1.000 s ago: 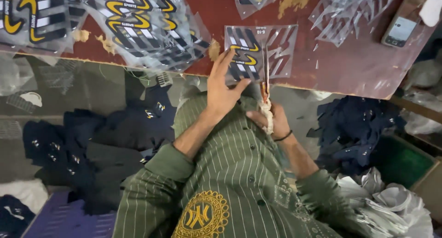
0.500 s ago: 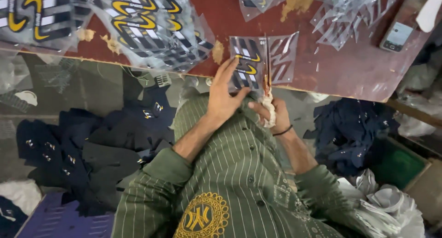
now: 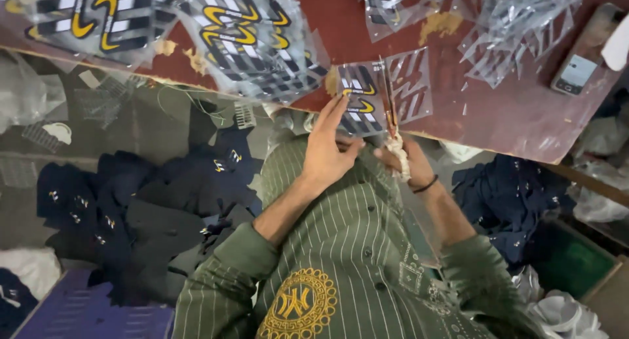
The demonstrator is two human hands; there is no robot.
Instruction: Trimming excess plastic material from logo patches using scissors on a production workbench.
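Reddish-brown table [image 3: 511,116] up top, strewn with clear plastic sheets [image 3: 517,24] and striped black-and-yellow stickers. Dark navy clothes [image 3: 131,214] heaped on the floor below the fingers. Left hand [image 3: 327,149] flat, fingers loose, fingertips pressing a sticker sheet [image 3: 367,96] at the table edge. Right hand [image 3: 403,159] clenched around a thin tool [image 3: 388,93] with a rag-wrapped handle, tip on the same sheet. Phone [image 3: 580,63] well off beyond the right fingers.

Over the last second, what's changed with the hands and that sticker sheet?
Little: the left hand slid slightly back toward the table edge, fingers still on the sticker sheet. The right hand still holds the wrapped tool against the sheet. The phone stayed put.
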